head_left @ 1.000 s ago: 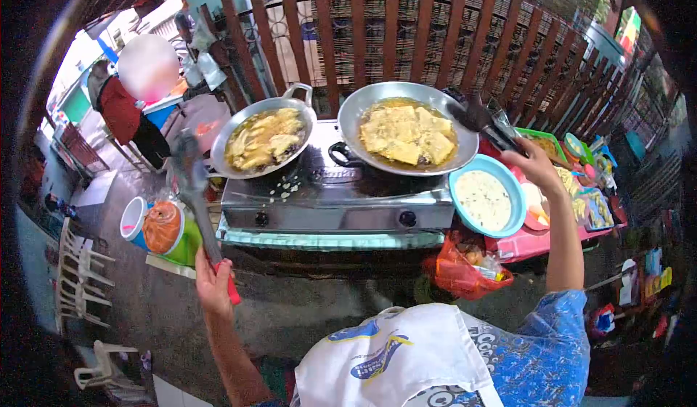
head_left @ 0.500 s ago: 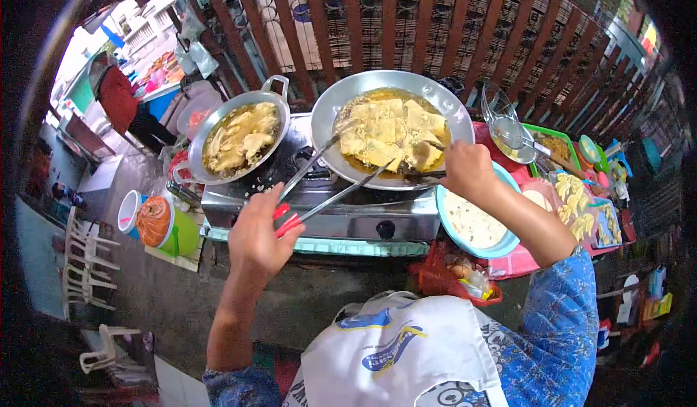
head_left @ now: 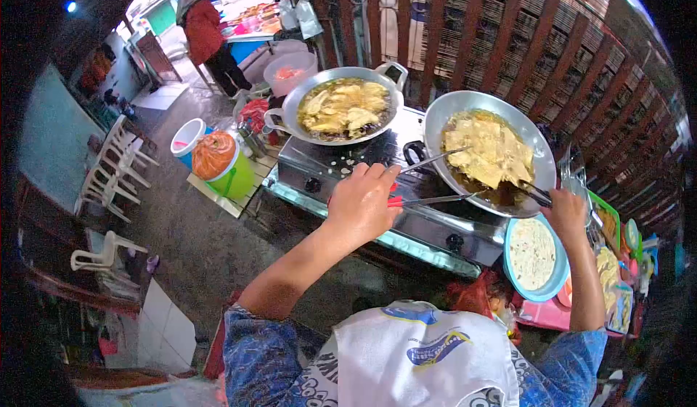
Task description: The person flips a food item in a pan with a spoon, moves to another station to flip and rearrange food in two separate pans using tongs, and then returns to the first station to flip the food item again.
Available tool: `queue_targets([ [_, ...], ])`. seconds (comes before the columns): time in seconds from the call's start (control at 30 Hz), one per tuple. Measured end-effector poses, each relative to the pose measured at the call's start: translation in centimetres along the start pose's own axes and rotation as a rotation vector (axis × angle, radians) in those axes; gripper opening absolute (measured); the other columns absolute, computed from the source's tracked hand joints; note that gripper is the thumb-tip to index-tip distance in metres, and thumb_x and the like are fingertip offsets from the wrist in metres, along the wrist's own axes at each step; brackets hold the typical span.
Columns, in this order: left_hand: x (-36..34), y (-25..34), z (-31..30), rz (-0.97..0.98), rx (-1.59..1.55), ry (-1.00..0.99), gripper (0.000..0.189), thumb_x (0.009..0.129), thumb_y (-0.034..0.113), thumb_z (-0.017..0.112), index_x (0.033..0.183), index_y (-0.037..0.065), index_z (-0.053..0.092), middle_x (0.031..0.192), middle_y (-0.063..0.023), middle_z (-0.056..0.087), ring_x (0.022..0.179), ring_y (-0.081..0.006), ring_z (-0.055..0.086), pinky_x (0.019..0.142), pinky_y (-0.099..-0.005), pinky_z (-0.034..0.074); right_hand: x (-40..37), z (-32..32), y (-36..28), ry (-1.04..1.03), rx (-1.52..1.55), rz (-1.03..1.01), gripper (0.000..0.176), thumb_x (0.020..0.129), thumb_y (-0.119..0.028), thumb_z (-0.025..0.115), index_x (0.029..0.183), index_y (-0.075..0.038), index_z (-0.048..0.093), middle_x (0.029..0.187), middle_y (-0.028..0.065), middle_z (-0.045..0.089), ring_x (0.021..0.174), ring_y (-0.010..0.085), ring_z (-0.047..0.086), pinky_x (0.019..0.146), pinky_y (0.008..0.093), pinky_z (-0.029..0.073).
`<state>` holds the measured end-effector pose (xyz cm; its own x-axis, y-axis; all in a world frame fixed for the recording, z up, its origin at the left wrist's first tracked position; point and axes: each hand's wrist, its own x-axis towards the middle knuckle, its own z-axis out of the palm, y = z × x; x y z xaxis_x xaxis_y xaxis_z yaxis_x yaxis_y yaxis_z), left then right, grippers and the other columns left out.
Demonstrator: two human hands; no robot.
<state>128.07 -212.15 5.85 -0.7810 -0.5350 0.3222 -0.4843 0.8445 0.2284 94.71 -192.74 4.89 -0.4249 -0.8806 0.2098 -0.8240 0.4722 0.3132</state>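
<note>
My left hand (head_left: 363, 202) grips metal tongs (head_left: 435, 201) by their red handles. Their two long arms are spread apart and reach over the near left rim of the right-hand wok (head_left: 433, 113). In that wok, flat yellow battered pieces (head_left: 488, 148) lie in bubbling oil. My right hand (head_left: 565, 213) is closed round a dark utensil (head_left: 536, 193), which looks like a second pair of tongs. Its end is in the oil at the near right side, against the pieces. A second wok (head_left: 289, 109) to the left holds more frying pieces (head_left: 345, 108); neither hand is on it.
Both woks sit on a steel stove (head_left: 348, 171). A blue basin (head_left: 514, 269) of pale batter stands at right, near trays of food. A lime-green bucket (head_left: 236, 178) and white chairs (head_left: 109, 254) are at left. A person in red (head_left: 202, 33) stands farther back.
My view has swung left, so the stove and woks appear farther right. Both hands still hold their utensils, and the left tongs still reach over the right-hand wok.
</note>
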Motion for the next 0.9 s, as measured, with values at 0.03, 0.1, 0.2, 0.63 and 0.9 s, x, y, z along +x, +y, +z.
queue_targets([
  [0.03,-0.2,-0.4,-0.3,-0.023,0.01,-0.008,0.059,0.064,0.025,0.073,0.115,0.006,0.051,0.093,-0.0102,0.056,0.09,-0.0286,0.052,0.077,-0.0361,0.046,-0.1,-0.5,0.2,-0.045,-0.03,0.016,0.032,0.062,-0.031,0.073,0.079,-0.007,0.061,0.077,0.0116,0.062,0.071,0.0292,0.062,0.061,0.0402,0.049],
  [0.1,-0.9,-2.0,-0.5,-0.034,0.017,0.024,0.059,0.064,0.026,0.073,0.115,0.006,0.051,0.094,-0.0101,0.056,0.091,-0.0288,0.052,0.079,-0.0365,0.045,0.3,-2.2,0.3,-0.081,-0.065,0.019,0.034,0.061,-0.032,0.073,0.08,-0.007,0.061,0.078,0.0109,0.062,0.073,0.0287,0.062,0.061,0.0398,0.049],
  [0.2,-2.2,-4.3,-1.8,-0.191,0.037,-0.008,0.059,0.066,0.027,0.071,0.117,0.007,0.049,0.099,-0.0077,0.055,0.095,-0.0259,0.051,0.079,-0.0363,0.047,1.2,-5.4,0.0,-0.072,0.061,0.073,0.043,0.063,-0.034,0.072,0.097,-0.01,0.062,0.087,0.0109,0.063,0.081,0.0289,0.061,0.068,0.0403,0.048],
  [0.63,-7.2,-15.1,-6.9,-0.43,0.21,0.212,0.06,0.057,0.016,0.077,0.112,0.006,0.054,0.098,-0.0146,0.057,0.093,-0.0329,0.053,0.082,-0.0409,0.044,18.4,-4.5,-20.8,0.139,0.072,-0.496,0.055,0.067,-0.038,0.07,0.111,-0.012,0.051,0.086,0.0078,0.058,0.077,0.0271,0.061,0.064,0.0376,0.048],
  [0.9,-6.0,-23.3,-8.5,-0.204,0.158,0.202,0.057,0.058,0.015,0.077,0.11,0.004,0.055,0.092,-0.0132,0.058,0.089,-0.0315,0.053,0.077,-0.0389,0.044,21.8,-1.4,-27.5,0.12,-0.054,-0.493,0.056,0.064,-0.035,0.073,0.107,-0.008,0.05,0.088,0.0072,0.057,0.08,0.0223,0.061,0.064,0.0347,0.049],
])
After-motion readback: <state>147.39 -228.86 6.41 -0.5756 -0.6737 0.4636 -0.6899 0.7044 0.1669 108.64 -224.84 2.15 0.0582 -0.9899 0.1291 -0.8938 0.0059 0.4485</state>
